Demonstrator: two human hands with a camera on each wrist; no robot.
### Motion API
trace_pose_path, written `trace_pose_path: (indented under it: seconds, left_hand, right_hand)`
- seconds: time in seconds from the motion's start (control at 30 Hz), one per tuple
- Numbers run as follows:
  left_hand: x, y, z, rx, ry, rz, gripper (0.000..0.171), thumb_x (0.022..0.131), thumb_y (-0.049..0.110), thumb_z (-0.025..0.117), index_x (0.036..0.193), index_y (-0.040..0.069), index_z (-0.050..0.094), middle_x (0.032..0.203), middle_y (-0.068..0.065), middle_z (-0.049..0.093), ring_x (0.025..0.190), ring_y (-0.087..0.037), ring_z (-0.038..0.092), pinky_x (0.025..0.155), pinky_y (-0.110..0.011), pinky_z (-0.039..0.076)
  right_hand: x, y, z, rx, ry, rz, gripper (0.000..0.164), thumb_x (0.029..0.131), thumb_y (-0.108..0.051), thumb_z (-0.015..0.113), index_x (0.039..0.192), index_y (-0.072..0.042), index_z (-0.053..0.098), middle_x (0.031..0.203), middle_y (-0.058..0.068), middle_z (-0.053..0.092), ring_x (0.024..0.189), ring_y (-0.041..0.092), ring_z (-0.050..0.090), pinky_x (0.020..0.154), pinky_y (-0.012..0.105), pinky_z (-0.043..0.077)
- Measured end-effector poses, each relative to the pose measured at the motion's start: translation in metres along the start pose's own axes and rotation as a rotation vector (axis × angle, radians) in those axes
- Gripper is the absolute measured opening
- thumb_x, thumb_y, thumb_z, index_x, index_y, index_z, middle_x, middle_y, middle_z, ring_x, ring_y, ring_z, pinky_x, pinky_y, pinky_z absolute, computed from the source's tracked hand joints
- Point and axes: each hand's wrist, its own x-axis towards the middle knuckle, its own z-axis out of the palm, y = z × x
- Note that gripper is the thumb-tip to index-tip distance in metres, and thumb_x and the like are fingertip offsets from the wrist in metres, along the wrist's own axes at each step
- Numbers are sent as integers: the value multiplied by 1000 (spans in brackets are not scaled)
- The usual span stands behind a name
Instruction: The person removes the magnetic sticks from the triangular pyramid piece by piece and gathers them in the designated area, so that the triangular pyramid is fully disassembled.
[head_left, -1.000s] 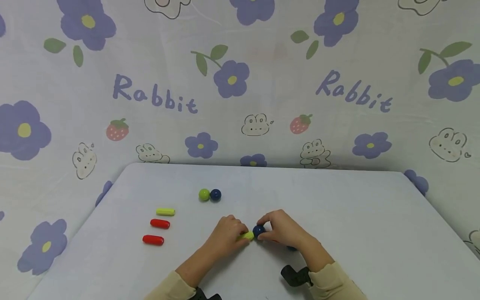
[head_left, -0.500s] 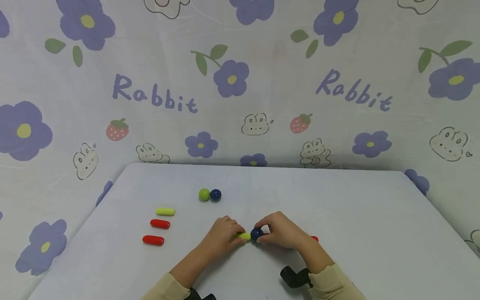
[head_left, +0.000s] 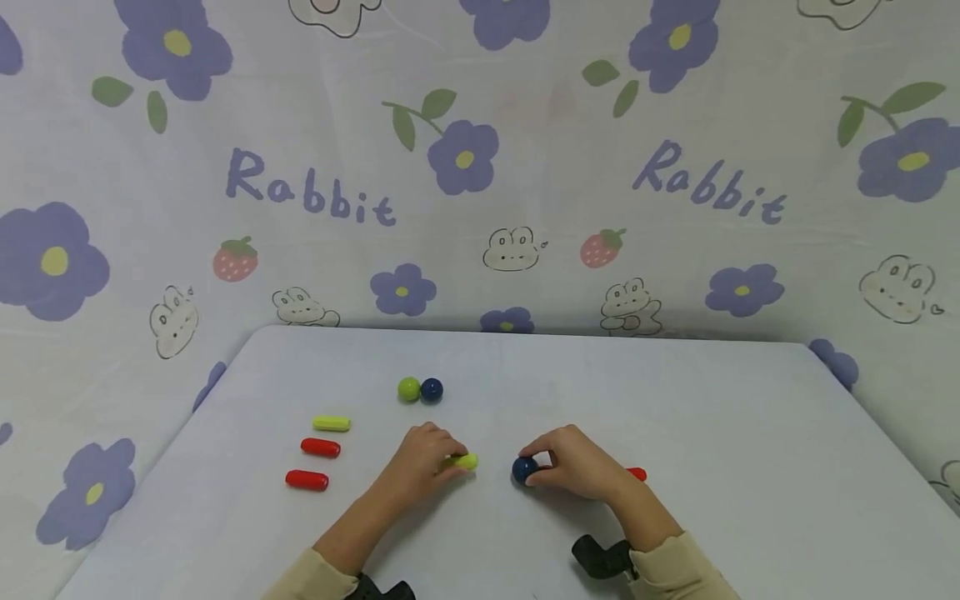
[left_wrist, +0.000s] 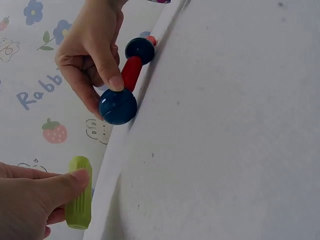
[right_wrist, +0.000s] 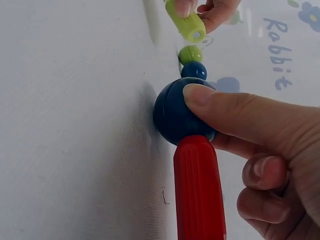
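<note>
Head view: at the table [head_left: 712, 425], the left hand [head_left: 422, 461] pinches a lime rod [head_left: 468, 461] and the right hand [head_left: 573, 462] pinches a blue ball [head_left: 523, 472]; a gap separates rod and ball. Right wrist view: the ball meets one end of a red rod [right_wrist: 199, 190]. Left wrist view: a second ball [left_wrist: 140, 51] sits at its other end. Joining seems in hand; for this, aim the lime rod's end squarely at the ball's bare side, fingertips clear, keeping the red rod in contact.
</note>
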Motion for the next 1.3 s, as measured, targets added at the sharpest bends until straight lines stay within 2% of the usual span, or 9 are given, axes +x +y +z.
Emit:
trace_pose_path:
  seconds: [0.2, 0.3, 0.53, 0.77, 0.9, 1.0, 1.1, 1.3]
  left_hand:
    - [-2, 4, -3, 14, 13, 17, 18, 81, 24, 71, 94, 11, 71, 87, 2, 69, 85, -14, 54, 76, -30, 42]
    - [-4, 4, -5, 13, -11, 2, 18, 82, 24, 70, 95, 11, 70, 88, 2, 69, 87, -13, 54, 77, -30, 42]
    - [-18, 4, -13, 43, -37, -12, 19, 83, 27, 69, 96, 14, 70, 89, 6, 69, 87, -11, 54, 78, -29, 43]
    - [-44, -2, -27, 58, -44, -95, 20, 80, 28, 72, 96, 16, 70, 89, 9, 68, 88, -9, 53, 79, -30, 44]
    - [-61, -8, -34, 71, -14, -115, 19, 78, 27, 74, 94, 17, 70, 87, 10, 68, 87, -7, 52, 78, -28, 44]
    - [-75, -14, -37, 87, 30, -96, 19, 76, 25, 76, 92, 17, 69, 85, 10, 67, 85, -7, 52, 76, -26, 43]
    - [-89, -20, -40, 102, 43, -87, 19, 75, 24, 77, 90, 17, 69, 84, 11, 66, 84, -7, 51, 75, -26, 43]
    - [-116, -34, -50, 105, -2, -94, 19, 74, 25, 76, 90, 18, 69, 82, 15, 64, 83, -5, 50, 75, -26, 45]
  right_hand:
    - [1, 0, 2, -3, 3, 21, 32, 78, -12, 74, 107, -1, 69, 82, 3, 66, 57, 6, 40, 50, 18, 35]
    - [1, 1, 3, -5, 9, 32, 32, 78, -13, 74, 107, -2, 69, 79, 2, 64, 58, 8, 41, 50, 18, 35]
    - [0, 0, 5, -20, 28, 32, 32, 77, -13, 74, 107, -2, 69, 89, 4, 68, 60, 8, 42, 51, 19, 37]
    - [-1, -1, 6, -18, 42, 12, 33, 77, -12, 75, 108, -1, 68, 78, 2, 64, 56, 6, 39, 49, 18, 35]
    - [0, 0, 7, -8, 45, 16, 34, 77, -13, 75, 108, -1, 68, 85, 5, 67, 57, 7, 40, 49, 18, 36]
    - [0, 1, 7, -6, 46, 28, 34, 77, -13, 75, 108, -1, 68, 95, 8, 69, 59, 8, 41, 51, 18, 37]
    - [0, 1, 7, -7, 46, 31, 34, 77, -13, 74, 109, -1, 68, 101, 11, 69, 60, 8, 42, 52, 18, 37]
    - [1, -1, 8, -16, 43, 39, 34, 78, -14, 74, 109, -1, 68, 104, 12, 69, 63, 9, 43, 53, 19, 39]
